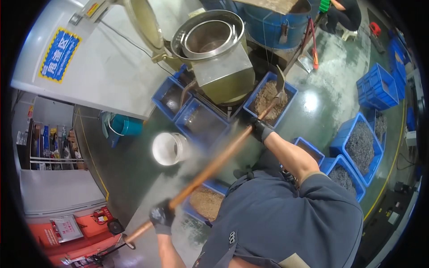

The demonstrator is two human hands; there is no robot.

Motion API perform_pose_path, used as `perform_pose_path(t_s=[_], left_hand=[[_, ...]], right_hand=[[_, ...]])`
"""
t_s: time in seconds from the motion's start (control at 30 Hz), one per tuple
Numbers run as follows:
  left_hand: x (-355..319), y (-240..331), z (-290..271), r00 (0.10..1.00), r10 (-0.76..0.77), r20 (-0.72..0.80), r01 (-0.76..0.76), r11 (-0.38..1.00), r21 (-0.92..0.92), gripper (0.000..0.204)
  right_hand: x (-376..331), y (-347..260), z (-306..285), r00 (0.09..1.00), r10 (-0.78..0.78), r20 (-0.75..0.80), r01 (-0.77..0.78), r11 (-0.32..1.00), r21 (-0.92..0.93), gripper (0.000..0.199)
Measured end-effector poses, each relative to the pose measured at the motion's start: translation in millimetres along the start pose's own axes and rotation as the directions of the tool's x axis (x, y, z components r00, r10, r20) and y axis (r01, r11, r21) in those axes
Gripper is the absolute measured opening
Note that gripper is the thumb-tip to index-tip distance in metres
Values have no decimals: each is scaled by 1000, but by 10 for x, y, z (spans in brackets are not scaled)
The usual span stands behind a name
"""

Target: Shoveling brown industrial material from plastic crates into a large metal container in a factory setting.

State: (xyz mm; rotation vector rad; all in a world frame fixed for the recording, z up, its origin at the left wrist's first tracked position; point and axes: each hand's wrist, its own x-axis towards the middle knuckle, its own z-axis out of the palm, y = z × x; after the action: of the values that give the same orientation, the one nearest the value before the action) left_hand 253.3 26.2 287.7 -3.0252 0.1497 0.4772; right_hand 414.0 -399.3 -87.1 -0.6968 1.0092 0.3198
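A long-handled shovel [210,170] runs diagonally across my front, its wooden handle in both hands. My left hand [161,216], in a dark glove, is closed round the handle's lower-left part. Further up, my gloved right hand [260,129] grips it nearer the blade. The metal blade [280,81] is over a blue crate [292,92] of brown grainy material [267,94]; I cannot tell whether it touches the material. Left of that crate stands a metal spinner-like machine [223,71] with a round open drum [209,38] and its lid raised.
Blue crates [201,127] sit below the machine, near a white bucket [170,148]. A crate of tan grains [205,203] lies by my body. Crates of grey bits [359,147] stand right. A big blue tub [277,31] and a crouching person [342,15] are farther back.
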Motion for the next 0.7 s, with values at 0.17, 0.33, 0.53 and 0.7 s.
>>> perform_pose_path(t_s=[0.17,0.33,0.53,0.7], left_hand=[[529,-572,-357,993,115,-41,-102,965,243,48],[1549,-13,-1614,914,342,-219,-123,748,652,54],[2421,651,-2703,694,687,-216,-238,501,832,13],[3344,1197,-3206,145,968,-205,-477,250,842,25]], right_hand=[[-397,206,604,983,95,155,-123,975,184,21],[-328,-239,940,954,34,299,65,947,-314,43],[-1265,-741,2075,398,-580,711,737,-259,-624,45],[-1590,-1408,2464,580,-447,680,782,72,-620,51]])
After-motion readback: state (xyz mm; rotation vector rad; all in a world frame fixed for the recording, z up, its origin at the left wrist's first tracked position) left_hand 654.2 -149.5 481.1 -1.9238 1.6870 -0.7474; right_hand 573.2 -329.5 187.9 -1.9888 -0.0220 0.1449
